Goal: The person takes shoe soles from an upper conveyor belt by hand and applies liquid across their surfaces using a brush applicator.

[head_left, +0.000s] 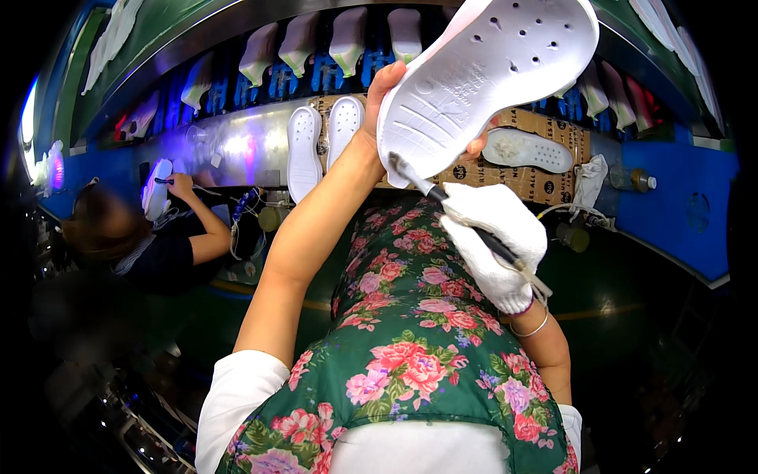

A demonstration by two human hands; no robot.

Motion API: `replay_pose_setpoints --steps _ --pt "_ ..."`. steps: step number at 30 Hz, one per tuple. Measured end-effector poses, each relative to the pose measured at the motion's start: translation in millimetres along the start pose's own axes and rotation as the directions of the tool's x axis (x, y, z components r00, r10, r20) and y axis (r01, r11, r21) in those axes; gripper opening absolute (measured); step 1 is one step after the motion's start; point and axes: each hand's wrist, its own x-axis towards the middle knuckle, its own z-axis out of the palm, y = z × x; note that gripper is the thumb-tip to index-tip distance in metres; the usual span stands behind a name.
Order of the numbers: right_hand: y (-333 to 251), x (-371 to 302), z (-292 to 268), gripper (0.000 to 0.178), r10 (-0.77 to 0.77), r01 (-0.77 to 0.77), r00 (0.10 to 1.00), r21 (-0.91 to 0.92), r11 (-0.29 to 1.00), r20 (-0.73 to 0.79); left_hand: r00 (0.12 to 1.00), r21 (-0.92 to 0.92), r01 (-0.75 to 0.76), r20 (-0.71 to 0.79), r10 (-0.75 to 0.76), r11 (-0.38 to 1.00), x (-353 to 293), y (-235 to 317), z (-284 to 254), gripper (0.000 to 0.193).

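A large white shoe sole (466,87), with several small holes in its wide end, is held up before me. My left hand (382,95), bare, grips it from behind and along its left edge; some fingertips show at its right edge. My right hand (497,237) wears a white knit glove and is closed round a slim brush (430,188) with a dark handle. The brush's dark bristles touch the narrow end of the sole, near its lower left edge. A thin tube runs from the handle's rear by my wrist.
White soles (303,154) lie on the metal bench (253,150); another sole (527,150) rests on brown cardboard (576,142). Shoe uppers (347,39) stand on a rack behind. A cloth (588,186) and a bottle (632,180) sit at right. At left, a co-worker (158,237) holds a sole.
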Motion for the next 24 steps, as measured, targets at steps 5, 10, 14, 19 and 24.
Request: replay_pose_setpoints --steps 5,10,14,19,24 --pt "6.0 -4.7 8.5 0.021 -0.078 0.07 0.989 0.069 0.995 0.126 0.996 -0.191 -0.057 0.05 0.067 0.98 -5.8 -4.4 -8.4 0.094" --pt "17.1 -3.8 -5.0 0.02 0.157 -0.201 0.968 0.229 0.952 0.197 0.998 -0.128 -0.068 -0.018 0.067 0.989 -13.1 -9.7 -8.4 0.097" --pt "17.6 12.4 -17.2 0.02 0.17 -0.169 0.985 0.218 0.961 0.011 0.958 -0.049 -0.112 -0.272 0.094 0.993 -40.4 -23.8 -13.5 0.087" --pt "30.3 50.5 -46.1 0.029 -0.352 0.308 0.936 -0.435 0.846 -0.022 0.973 -0.106 -0.11 -0.213 0.086 0.988 -46.8 -53.4 6.1 0.078" --pt "10.1 29.3 -33.9 0.022 -0.268 0.283 0.958 -0.184 0.941 0.103 0.936 -0.085 -0.177 -0.322 0.142 0.98 -44.9 -45.3 21.2 0.098"
